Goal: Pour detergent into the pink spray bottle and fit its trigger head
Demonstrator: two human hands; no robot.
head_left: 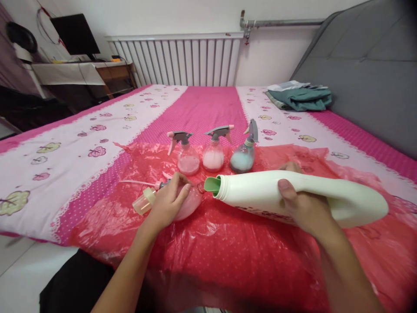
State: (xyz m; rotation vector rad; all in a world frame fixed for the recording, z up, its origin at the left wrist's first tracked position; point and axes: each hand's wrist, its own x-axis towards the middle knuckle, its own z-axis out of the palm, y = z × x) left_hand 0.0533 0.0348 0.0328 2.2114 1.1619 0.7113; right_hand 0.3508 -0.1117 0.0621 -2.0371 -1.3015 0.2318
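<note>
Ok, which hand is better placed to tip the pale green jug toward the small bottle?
Probably the right hand: it has hold of the jug, whose green spout points at the neck of the small bottle. The left hand is holding that bottle, so it seems better placed to steady it.

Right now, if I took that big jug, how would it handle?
The jug would probably feel fairly stiff: its wall shows no obvious dent beside the fingers. It could spill easily if mishandled, since its green spout is uncapped. It may be awkward to balance, being long and held almost sideways.
</note>
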